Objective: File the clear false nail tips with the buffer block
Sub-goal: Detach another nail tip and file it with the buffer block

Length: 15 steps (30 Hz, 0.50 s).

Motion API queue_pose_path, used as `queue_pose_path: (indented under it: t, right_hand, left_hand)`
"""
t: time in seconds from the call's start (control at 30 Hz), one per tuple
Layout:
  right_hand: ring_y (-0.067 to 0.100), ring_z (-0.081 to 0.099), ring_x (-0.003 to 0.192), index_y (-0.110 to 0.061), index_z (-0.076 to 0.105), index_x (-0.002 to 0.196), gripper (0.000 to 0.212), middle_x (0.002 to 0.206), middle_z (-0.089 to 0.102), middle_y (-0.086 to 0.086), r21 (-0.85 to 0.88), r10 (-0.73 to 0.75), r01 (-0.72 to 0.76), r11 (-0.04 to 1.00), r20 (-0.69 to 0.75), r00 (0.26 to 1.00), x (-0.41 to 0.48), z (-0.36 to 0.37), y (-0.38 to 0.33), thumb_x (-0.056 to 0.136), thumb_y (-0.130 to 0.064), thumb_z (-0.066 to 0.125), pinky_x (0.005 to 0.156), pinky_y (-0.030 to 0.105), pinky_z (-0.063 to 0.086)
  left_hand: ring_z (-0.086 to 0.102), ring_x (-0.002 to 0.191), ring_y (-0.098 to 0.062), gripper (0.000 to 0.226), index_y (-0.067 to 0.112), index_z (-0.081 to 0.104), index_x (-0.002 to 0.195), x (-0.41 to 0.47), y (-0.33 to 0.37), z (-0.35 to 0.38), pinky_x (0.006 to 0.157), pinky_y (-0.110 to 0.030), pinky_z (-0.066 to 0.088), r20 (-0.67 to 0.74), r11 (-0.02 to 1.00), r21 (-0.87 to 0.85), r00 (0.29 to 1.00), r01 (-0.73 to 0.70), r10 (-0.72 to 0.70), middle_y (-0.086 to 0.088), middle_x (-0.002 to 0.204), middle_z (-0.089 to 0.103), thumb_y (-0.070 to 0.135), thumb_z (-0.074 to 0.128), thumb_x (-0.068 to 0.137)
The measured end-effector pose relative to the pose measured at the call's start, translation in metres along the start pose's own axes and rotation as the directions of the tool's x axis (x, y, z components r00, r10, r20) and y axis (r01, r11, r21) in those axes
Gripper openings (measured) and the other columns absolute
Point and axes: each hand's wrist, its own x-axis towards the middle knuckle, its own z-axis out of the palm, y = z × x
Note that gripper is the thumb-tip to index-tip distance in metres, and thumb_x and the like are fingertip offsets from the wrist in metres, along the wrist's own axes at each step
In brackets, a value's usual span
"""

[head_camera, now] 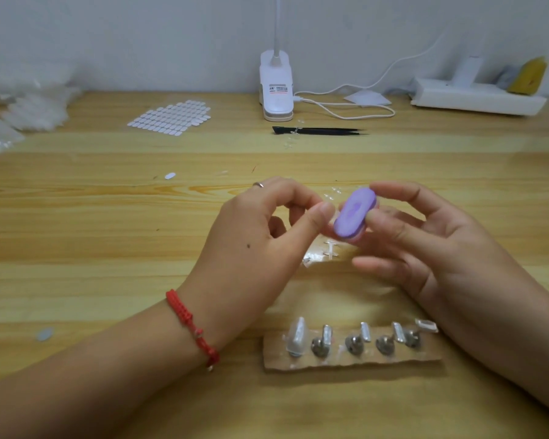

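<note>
Both hands are raised over the middle of the counter.

Right hand: thumb and forefinger pinch the purple buffer block. The block is tilted, its flat purple face toward the camera. The remaining fingers are loosely extended below it.

Left hand: thumb and forefinger are closed tip to tip, just beside the block's left edge, with the other fingers curled. Whatever sits in the pinch is too small and clear to make out, so I cannot tell if a tip is held. Red bracelet on the wrist, ring on one finger.

On the counter under the hands: clear plastic scraps.

Toward the near edge: a cardboard strip with a row of small metal stands. The leftmost carries a clear nail tip, upright.

Far edge, middle: white lamp base, with black tweezers just in front.

Toward the far-left corner: a sheet of white oval tabs and a heap of clear packets.

Far-right corner: white power strip
</note>
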Motion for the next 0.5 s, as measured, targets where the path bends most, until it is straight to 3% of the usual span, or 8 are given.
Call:
queue_pose_path:
  t: [0.1, 0.33, 0.5]
  right_hand:
    - [0.026, 0.073, 0.092, -0.012, 0.057, 0.109, 0.031, 0.100, 0.074, 0.018, 0.131, 0.038, -0.033, 0.991, -0.036, 0.999, 0.0019, -0.0028, -0.0037, 0.078, -0.010, 0.062, 0.055, 0.018, 0.055]
    - [0.022, 0.074, 0.081, -0.016, 0.067, 0.096, 0.026, 0.089, 0.074, 0.010, -0.122, -0.045, 0.051, 0.991, 0.053, 0.998, -0.0024, 0.0032, 0.0034, 0.070, -0.017, 0.070, 0.055, 0.023, 0.057]
    - [0.022, 0.075, 0.082, -0.012, 0.060, 0.103, 0.028, 0.087, 0.075, 0.010, 0.052, -0.027, 0.029, 0.998, -0.041, 0.999, 0.0014, -0.0007, 0.0002, 0.076, -0.011, 0.063, 0.054, 0.021, 0.056]
  left_hand:
    - [0.036, 0.036, -0.002, 0.013, 0.019, 0.064, 0.074, -0.0007, 0.0016, -0.0001, 0.041, -0.005, 0.025, -0.012, 1.000, -0.022, 1.000, -0.011, 0.011, 0.017, 0.053, 0.048, 0.026, 0.065, 0.085]
    - [0.035, 0.037, -0.002, 0.011, 0.017, 0.066, 0.075, 0.0002, 0.0023, -0.0003, 0.041, -0.005, 0.024, -0.023, 0.999, -0.032, 1.000, -0.012, 0.011, 0.012, 0.061, 0.049, 0.022, 0.065, 0.086]
    - [0.036, 0.036, -0.002, 0.012, 0.020, 0.064, 0.072, -0.0023, 0.0048, 0.0011, 0.042, -0.005, 0.024, -0.024, 0.999, -0.012, 0.999, -0.044, 0.044, 0.015, 0.055, 0.043, 0.025, 0.067, 0.083]
